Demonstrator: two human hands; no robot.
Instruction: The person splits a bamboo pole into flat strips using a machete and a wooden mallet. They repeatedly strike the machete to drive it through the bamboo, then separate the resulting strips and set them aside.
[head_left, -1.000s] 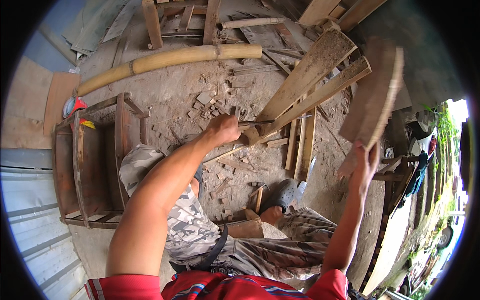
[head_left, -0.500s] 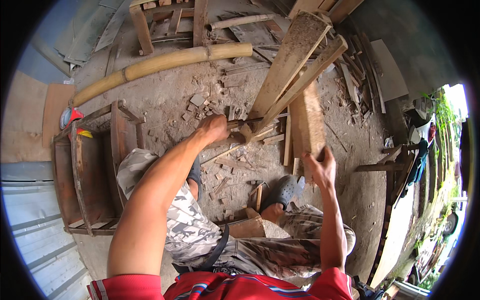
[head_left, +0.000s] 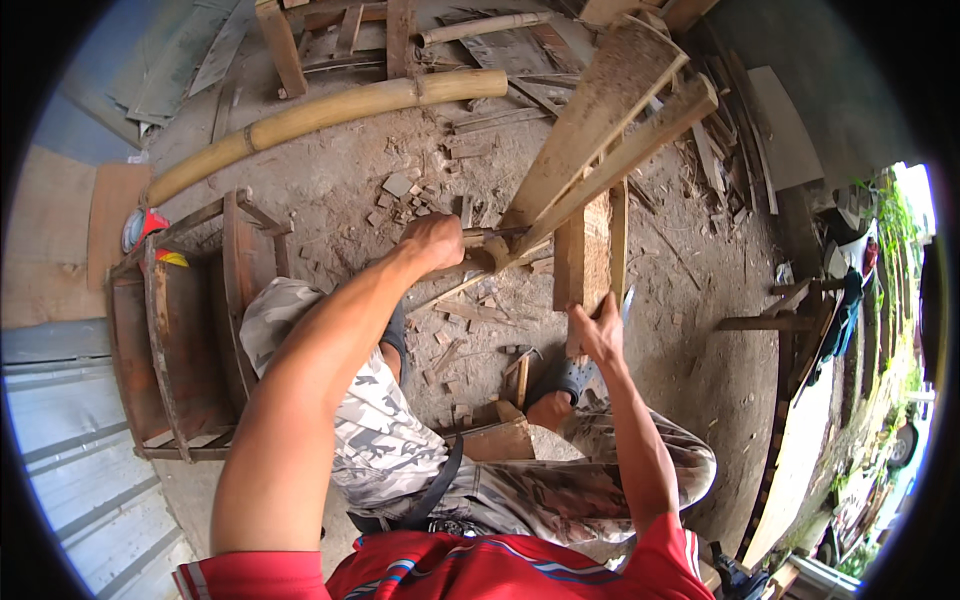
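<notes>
My left hand (head_left: 435, 243) is shut on the wooden handle of a hammer-like tool (head_left: 483, 243), whose head rests against the foot of two leaning planks (head_left: 610, 120). My right hand (head_left: 597, 333) grips the lower end of a short thick wooden board (head_left: 583, 245) standing upright on the dirt floor just right of the planks. My knees in camouflage trousers and a foot in a grey sandal (head_left: 568, 378) sit below the hands.
A reddish wooden frame (head_left: 185, 330) stands at the left. A long bamboo pole (head_left: 320, 115) lies across the back. Wood chips and offcuts litter the dirt floor (head_left: 690, 320). A hammer (head_left: 520, 360) lies near my foot. More boards are stacked at the top and right.
My right hand brought the thick board down from high on the right and set it upright beside the leaning planks. My left hand stayed on the tool handle.
</notes>
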